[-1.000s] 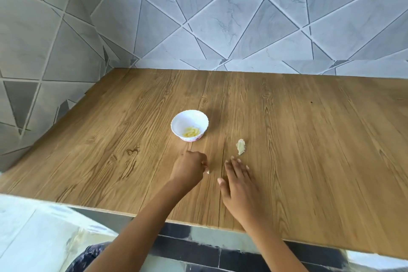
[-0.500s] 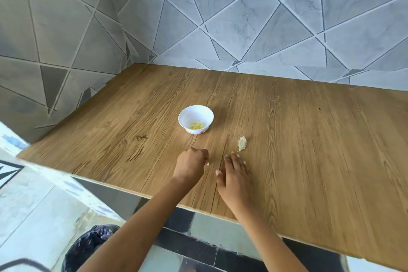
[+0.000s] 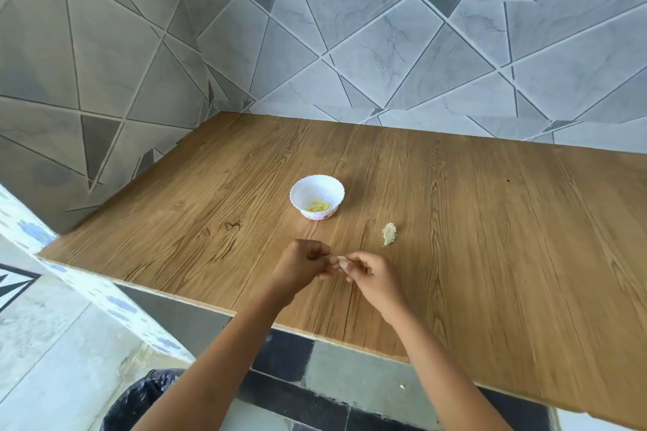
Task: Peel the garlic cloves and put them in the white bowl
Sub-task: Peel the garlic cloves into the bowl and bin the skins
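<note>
Head view: a garlic clove (image 3: pixel 341 259) is pinched between the curled fingertips of the left hand (image 3: pixel 301 266) and the right hand (image 3: pixel 373 278), just above the wooden table (image 3: pixel 490 255), presumably so skin can be pulled from both ends. Peeled garlic (image 3: pixel 318 206) is seen in the white bowl (image 3: pixel 297 190), kept near for dropping. Another clove or husk (image 3: pixel 388 234) lies near the right hand. No writing can be read.

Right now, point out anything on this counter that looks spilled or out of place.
Nothing is spilled. A loose garlic piece lies on the counter right of the white bowl, and a pale speck shows below the counter's front edge.
</note>
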`<act>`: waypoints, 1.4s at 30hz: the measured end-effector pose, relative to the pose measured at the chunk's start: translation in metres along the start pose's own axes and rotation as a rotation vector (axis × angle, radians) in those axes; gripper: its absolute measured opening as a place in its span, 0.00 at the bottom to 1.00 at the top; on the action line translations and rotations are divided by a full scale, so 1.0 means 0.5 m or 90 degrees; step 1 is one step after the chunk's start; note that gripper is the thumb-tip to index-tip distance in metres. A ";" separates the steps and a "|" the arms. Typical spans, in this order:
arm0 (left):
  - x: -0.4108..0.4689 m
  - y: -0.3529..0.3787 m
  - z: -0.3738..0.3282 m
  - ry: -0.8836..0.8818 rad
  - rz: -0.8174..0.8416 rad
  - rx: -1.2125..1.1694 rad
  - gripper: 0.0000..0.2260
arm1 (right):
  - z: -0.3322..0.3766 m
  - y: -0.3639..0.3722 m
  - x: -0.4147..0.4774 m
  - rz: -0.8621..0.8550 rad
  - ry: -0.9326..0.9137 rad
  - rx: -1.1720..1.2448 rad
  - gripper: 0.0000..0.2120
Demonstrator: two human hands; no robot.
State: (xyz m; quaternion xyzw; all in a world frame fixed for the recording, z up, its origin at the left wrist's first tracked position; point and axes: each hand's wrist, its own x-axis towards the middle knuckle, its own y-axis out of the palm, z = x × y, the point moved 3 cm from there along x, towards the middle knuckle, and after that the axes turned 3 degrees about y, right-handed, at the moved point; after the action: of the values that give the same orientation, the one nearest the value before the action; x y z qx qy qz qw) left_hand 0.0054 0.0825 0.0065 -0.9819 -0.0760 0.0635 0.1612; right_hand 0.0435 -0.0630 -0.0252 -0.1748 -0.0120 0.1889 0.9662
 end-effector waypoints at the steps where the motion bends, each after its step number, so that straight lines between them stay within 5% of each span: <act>1: 0.000 -0.001 -0.003 0.003 0.009 0.013 0.05 | 0.002 0.000 0.000 0.009 0.006 0.018 0.07; 11: 0.029 -0.040 -0.018 0.142 0.085 0.267 0.04 | 0.025 0.022 -0.006 0.067 -0.018 -0.055 0.11; 16: 0.032 -0.046 -0.013 -0.034 0.142 0.034 0.06 | 0.031 0.029 -0.007 -0.122 -0.274 -0.213 0.09; 19: 0.033 -0.044 -0.010 -0.076 0.143 -0.047 0.08 | 0.031 0.026 -0.003 -0.163 -0.326 -0.257 0.08; 21: 0.037 -0.045 -0.011 -0.046 0.143 -0.018 0.08 | 0.027 0.024 -0.001 -0.137 -0.280 -0.220 0.10; 25: 0.043 -0.045 -0.001 0.025 0.126 0.025 0.07 | 0.016 0.019 0.002 0.020 -0.005 0.032 0.10; 27: 0.049 -0.050 0.009 0.064 0.091 0.086 0.06 | 0.009 0.014 0.001 0.005 0.072 0.113 0.10; 31: 0.043 -0.046 0.005 0.210 0.075 0.355 0.11 | 0.004 0.010 -0.001 -0.041 0.083 0.068 0.07; 33: 0.044 -0.044 0.000 0.229 0.041 0.349 0.13 | 0.003 0.014 0.000 -0.046 0.084 0.049 0.06; 36: 0.048 -0.046 -0.006 0.205 -0.007 0.232 0.02 | 0.004 0.018 0.002 -0.043 0.083 0.037 0.06; 42: 0.052 -0.043 -0.010 0.202 0.025 0.278 0.14 | 0.006 0.019 0.000 -0.036 0.082 0.018 0.06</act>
State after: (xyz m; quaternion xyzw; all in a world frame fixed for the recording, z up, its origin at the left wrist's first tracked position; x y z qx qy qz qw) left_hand 0.0290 0.1058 0.0154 -0.9228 -0.0153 -0.0732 0.3780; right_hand 0.0397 -0.0536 -0.0256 -0.1722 0.0479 0.1502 0.9724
